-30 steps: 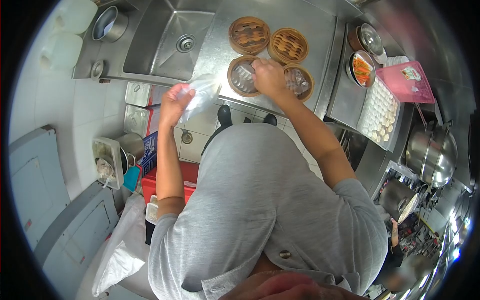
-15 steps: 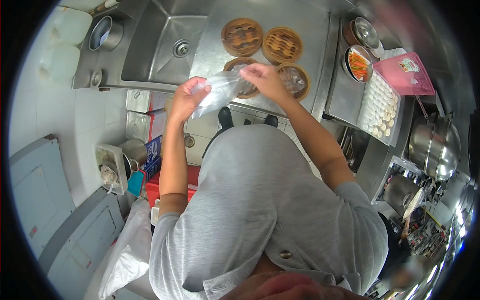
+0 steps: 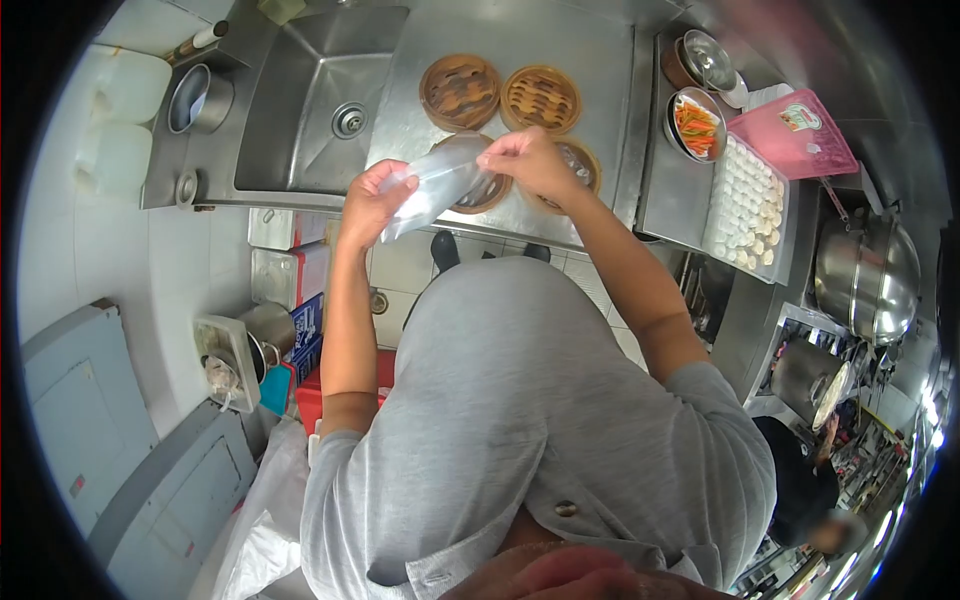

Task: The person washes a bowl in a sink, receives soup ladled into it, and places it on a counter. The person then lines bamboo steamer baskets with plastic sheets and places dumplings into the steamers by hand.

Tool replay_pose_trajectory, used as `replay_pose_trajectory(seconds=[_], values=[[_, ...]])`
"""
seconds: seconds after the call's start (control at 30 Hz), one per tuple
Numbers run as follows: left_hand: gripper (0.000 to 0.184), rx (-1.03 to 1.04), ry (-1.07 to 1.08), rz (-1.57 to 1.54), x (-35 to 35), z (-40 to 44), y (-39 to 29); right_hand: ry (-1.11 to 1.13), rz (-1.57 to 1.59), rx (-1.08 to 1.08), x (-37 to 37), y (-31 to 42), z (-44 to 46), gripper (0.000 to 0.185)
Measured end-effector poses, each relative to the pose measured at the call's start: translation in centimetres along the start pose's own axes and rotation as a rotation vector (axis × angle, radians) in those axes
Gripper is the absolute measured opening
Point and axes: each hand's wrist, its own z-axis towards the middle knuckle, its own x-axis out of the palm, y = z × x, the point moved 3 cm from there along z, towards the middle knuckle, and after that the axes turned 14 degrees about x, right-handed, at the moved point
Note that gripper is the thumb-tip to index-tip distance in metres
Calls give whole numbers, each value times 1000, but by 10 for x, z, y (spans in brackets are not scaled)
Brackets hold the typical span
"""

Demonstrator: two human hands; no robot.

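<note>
A clear plastic bag is stretched between my two hands, above the front edge of the steel counter. My left hand pinches its lower left side between thumb and fingers. At the upper right end, the fingertips of my right hand are closed on the bag. Beneath are round bamboo steamers. Bare slats show in the back left steamer and the back right steamer. Crumpled clear plastic lies in the front left steamer and the front right steamer, both partly hidden by the bag and my right hand.
A steel sink lies to the left. On the right are a bowl of carrot strips, a tray of white dough pieces, a pink plastic box and a large wok. Another person is at far right.
The view has shifted slightly, so the steamers and counter appear a little further left. Both hands keep hold of the bag in nearly the same pose. The other person shows more clearly.
</note>
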Motion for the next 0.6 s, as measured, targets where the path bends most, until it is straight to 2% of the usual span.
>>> replay_pose_trajectory(seconds=[0.17, 0.27, 0.37, 0.47, 0.6], values=[[11, 17, -67, 31, -21, -1, 9, -284, -99, -2, -65, -6, 29, 20], [11, 5, -86, 45, -27, -6, 9, -526, -553, 104, -110, -15, 58, 20], [11, -8, -104, 56, -27, -12, 7, -647, -711, 247, -125, -15, 70, 20], [11, -24, -115, 59, -26, -16, 6, -641, -917, 310, -123, -3, 69, 22], [10, -27, -131, 62, -27, -18, 5, -631, -1059, 276, -122, -7, 78, 25]])
